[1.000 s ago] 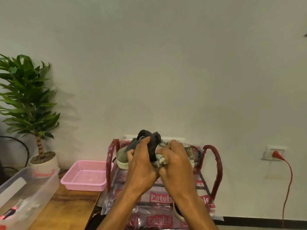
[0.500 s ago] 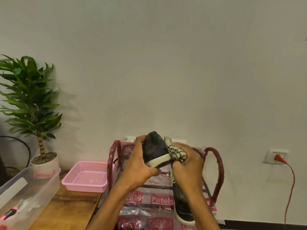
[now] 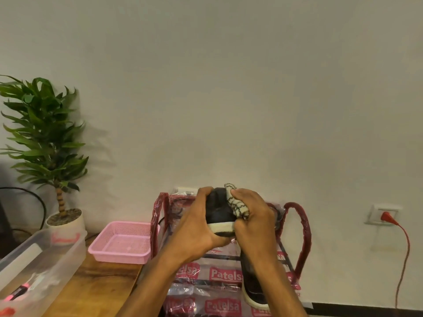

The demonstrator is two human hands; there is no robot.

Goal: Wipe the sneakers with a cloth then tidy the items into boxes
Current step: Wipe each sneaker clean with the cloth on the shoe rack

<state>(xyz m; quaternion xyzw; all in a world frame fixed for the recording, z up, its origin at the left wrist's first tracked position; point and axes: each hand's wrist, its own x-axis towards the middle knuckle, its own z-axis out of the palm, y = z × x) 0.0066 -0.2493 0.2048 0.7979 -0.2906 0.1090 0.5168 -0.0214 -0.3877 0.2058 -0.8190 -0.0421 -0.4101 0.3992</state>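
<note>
Lower centre of frame, left hand (image 3: 196, 227) grips black sneaker (image 3: 217, 209) (white sole edge lowest, long axis roughly upright); right hand (image 3: 254, 216) clamps cloth (image 3: 235, 204) against its right side, touching.

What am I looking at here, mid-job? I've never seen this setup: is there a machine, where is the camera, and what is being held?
There is no machine: the grips are a person's two bare hands. The single picture comes from a camera worn on the person's head, looking forward and down. The left hand holds a black sneaker with a white sole, raised in front of the wall. The right hand presses a patterned cloth against it. Below, a second sneaker lies on a plastic-wrapped rack, partly hidden by the right forearm. To the left, a wooden table carries a pink basket and a clear box. A potted plant stands behind them.
</note>
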